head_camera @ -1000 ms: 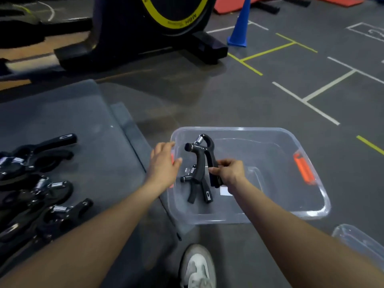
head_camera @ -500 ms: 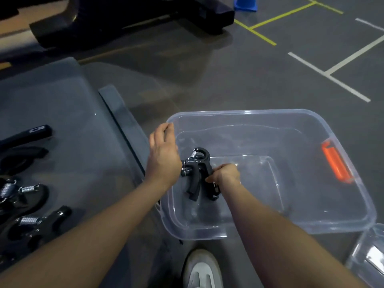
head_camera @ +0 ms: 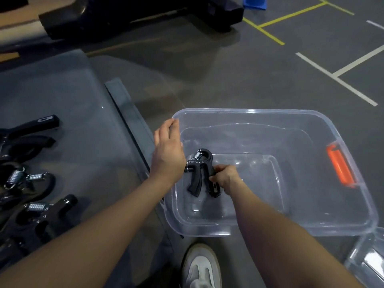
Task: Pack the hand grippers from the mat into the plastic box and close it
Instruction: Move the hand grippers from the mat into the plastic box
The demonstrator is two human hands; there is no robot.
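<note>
Grey rubbery floor is stretching across the gym, with painted white and yellow lines. Smooth grey mat (head_camera: 68,104) is lying on the left, carrying the remaining hand grippers (head_camera: 29,183), at least four, black moulded handles with bright coiled steel springs, all waiting to be packed. Clear, glossy plastic box (head_camera: 291,227) with rounded corners and an orange latch (head_camera: 339,167) is sitting just beside the mat's edge, lid off. A clear piece at bottom right, likely the lid (head_camera: 367,265), is lying apart from it. Left hand (head_camera: 168,150) is hovering over the box's near-left rim, fingers relaxed and holding nothing. Right hand (head_camera: 225,178) is inside the box, fingers pinching one handle of the first hand gripper (head_camera: 200,173), which is being lowered low inside; contact with the base cannot be told. Judgement: packing is only beginning; most grippers and the closing are left.
</note>
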